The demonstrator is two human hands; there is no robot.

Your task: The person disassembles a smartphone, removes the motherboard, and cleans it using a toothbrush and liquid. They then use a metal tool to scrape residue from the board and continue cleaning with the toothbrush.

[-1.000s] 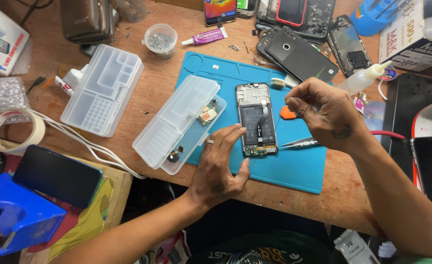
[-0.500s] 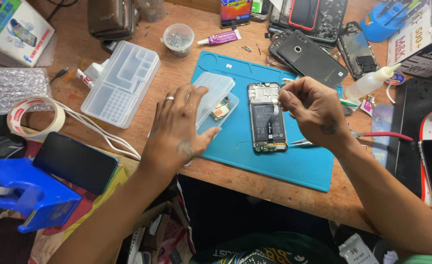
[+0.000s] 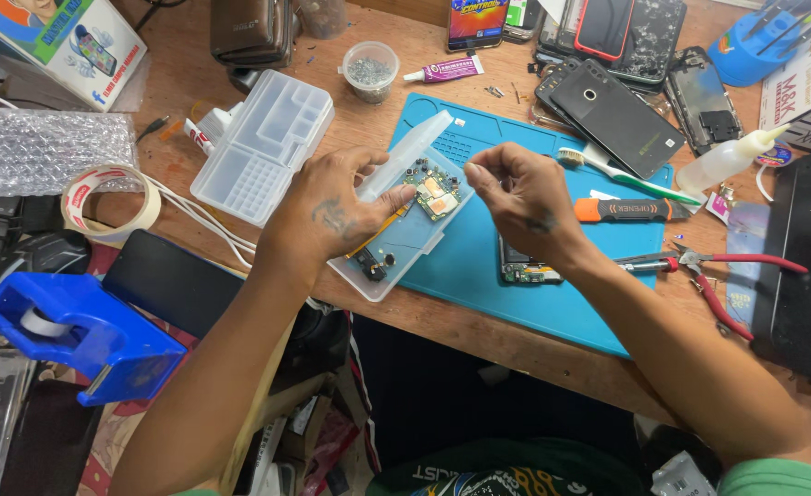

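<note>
My left hand [image 3: 332,216] lies palm down on a clear plastic tray [image 3: 382,285] that overlaps the left edge of the blue work mat [image 3: 516,298]. Its fingers are spread, and the fingertips touch a small green circuit board [image 3: 433,191] in the tray. My right hand [image 3: 520,197] hovers just right of the board with thumb and forefinger pinched together. I cannot see whether anything tiny sits between them. An opened phone [image 3: 525,270] lies on the mat, mostly hidden under my right wrist.
An orange-handled tool [image 3: 630,210], red-handled pliers [image 3: 732,276], a toothbrush [image 3: 640,181] and a squeeze bottle [image 3: 722,165] lie to the right. Black phones [image 3: 612,115] sit at the back. A clear parts box [image 3: 263,147], tape roll [image 3: 107,202] and blue tape dispenser [image 3: 84,335] are on the left.
My left hand went from the mat's front edge up onto the clear tray and reached the circuit board. My right hand shifted left, from beside the opened phone toward the tray.
</note>
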